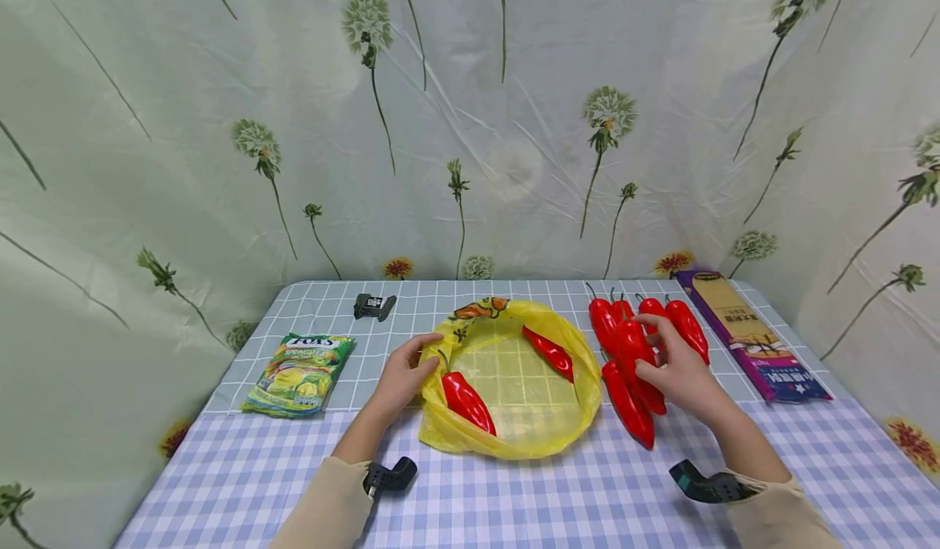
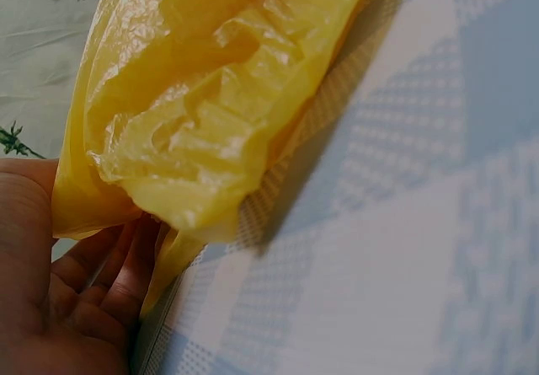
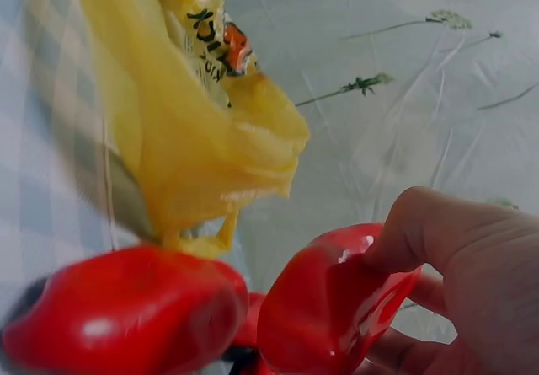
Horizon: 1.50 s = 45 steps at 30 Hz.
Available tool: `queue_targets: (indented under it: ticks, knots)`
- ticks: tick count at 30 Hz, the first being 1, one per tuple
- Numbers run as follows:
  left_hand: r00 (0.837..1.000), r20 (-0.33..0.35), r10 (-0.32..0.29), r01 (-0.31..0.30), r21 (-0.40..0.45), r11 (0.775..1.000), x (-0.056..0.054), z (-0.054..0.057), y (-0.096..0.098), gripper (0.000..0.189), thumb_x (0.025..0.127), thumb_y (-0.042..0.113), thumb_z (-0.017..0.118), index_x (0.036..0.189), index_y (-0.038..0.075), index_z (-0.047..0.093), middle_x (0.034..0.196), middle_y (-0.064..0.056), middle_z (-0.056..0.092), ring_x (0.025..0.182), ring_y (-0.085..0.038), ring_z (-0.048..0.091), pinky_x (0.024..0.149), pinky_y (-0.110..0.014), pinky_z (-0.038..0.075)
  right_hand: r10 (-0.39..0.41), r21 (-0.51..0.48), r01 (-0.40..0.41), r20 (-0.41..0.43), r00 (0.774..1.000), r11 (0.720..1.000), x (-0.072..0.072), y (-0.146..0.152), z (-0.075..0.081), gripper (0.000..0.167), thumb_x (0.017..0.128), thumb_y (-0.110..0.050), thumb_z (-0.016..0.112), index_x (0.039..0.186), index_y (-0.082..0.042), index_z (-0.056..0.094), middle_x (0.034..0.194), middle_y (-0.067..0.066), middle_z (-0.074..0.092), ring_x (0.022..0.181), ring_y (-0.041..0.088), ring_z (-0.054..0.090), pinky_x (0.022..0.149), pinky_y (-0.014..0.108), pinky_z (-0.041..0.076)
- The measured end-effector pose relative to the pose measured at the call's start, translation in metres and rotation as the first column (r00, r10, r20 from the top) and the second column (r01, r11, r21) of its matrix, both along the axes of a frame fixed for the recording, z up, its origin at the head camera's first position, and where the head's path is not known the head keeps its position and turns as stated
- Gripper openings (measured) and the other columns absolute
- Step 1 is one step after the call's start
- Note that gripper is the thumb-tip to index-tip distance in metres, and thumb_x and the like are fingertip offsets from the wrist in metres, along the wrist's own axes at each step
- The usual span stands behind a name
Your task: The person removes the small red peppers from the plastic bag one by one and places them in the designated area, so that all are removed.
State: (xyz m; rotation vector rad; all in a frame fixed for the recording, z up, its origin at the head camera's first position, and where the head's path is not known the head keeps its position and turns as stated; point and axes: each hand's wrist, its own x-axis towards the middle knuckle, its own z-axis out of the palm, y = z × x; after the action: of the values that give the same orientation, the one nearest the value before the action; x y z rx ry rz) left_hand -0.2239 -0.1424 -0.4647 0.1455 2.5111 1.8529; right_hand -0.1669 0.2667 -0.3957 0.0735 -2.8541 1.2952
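A yellow plastic bag (image 1: 514, 448) stands with its mouth spread wide. Inside it lie two red chili peppers, one at the left (image 1: 467, 402) and one toward the back right (image 1: 551, 353). My left hand (image 1: 404, 374) grips the bag's left rim, with crumpled yellow film (image 2: 194, 114) between thumb and fingers. Right of the bag, my right hand (image 1: 679, 369) pinches a red chili pepper (image 1: 633, 345) between thumb and fingers, over a group of several more. One of these, a long pepper (image 1: 627, 406), points toward the front. Another pepper (image 3: 126, 308) looms large beside the held one in the right wrist view.
A green candy bag (image 1: 299, 375) lies left of the left hand. A small dark object with a white label (image 1: 374, 307) sits at the back left. Along the right lies a long purple and tan package (image 1: 749, 333). A flowered curtain (image 1: 529, 125) hangs behind the checkered tablecloth (image 1: 514, 508).
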Motion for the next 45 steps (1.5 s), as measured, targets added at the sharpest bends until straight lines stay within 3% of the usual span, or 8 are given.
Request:
queue_targets:
  ticks: [14,28,35,45]
  knots:
    - [1.000,-0.006,-0.008,0.008,-0.008,1.000,0.000,-0.001,-0.001,0.039,0.096,0.011,0.061,0.134,0.018,0.062,0.138,-0.008,0.060,0.111,-0.022,0.060,0.084,-0.024,0.054,0.035,-0.012,-0.034,0.104,0.994,0.999,0.003,0.025,-0.013,0.094,0.080,-0.008,0.074,0.154,-0.007,0.016,0.139,0.033,0.038,0.123,0.053,0.043,0.078,0.049,0.061]
    - [1.000,0.006,-0.005,0.005,-0.013,1.000,0.000,-0.001,-0.001,0.039,0.097,0.013,0.061,0.135,0.019,0.061,0.141,-0.007,0.059,0.115,-0.023,0.059,0.093,-0.032,0.054,0.091,-0.025,-0.088,0.178,0.980,0.996,0.003,0.036,-0.024,0.097,0.076,-0.009,0.077,0.154,-0.008,0.020,0.132,0.029,0.043,0.114,0.041,0.051,0.077,0.042,0.061]
    - [1.000,-0.009,-0.005,0.005,-0.020,1.000,-0.001,-0.002,-0.002,0.039,0.096,0.012,0.061,0.135,0.019,0.061,0.139,-0.007,0.060,0.113,-0.023,0.059,0.088,-0.027,0.053,0.110,-0.038,-0.103,0.232,0.967,0.994,0.003,0.041,-0.026,0.097,0.078,-0.009,0.076,0.155,-0.008,0.016,0.135,0.031,0.042,0.116,0.042,0.051,0.080,0.044,0.060]
    - [1.000,-0.012,-0.009,0.009,-0.008,1.000,0.000,-0.001,-0.001,0.039,0.096,0.012,0.061,0.135,0.018,0.061,0.137,-0.008,0.061,0.110,-0.022,0.060,0.084,-0.024,0.053,0.095,0.022,-0.105,0.275,0.957,0.994,0.002,0.044,-0.026,0.095,0.080,-0.013,0.075,0.156,-0.007,0.018,0.134,0.033,0.045,0.114,0.042,0.055,0.082,0.046,0.060]
